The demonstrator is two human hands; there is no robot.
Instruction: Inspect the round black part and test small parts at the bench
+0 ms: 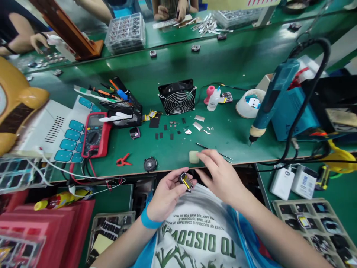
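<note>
My left hand [171,190], a blue band round its wrist, pinches a small smartwatch case [186,181] with a yellow-edged part showing inside. To the right, my right hand [219,175] hovers at the bench edge, its thumb and fingers apart. Its fingertips are at the right side of a pale green square pad [193,157]; whether they touch it I cannot tell. Tweezers [214,152] lie just behind that hand, partly covered by it. A round black watch part [150,164] and a red clamp [124,160] rest further left.
A fan [177,97] stands mid-bench behind small black and silver pieces. An electric screwdriver [275,98] hangs at right, near a white tub [248,104]. A red multimeter [95,134] and a tool holder [126,111] are at left. Other people's hands work across the bench.
</note>
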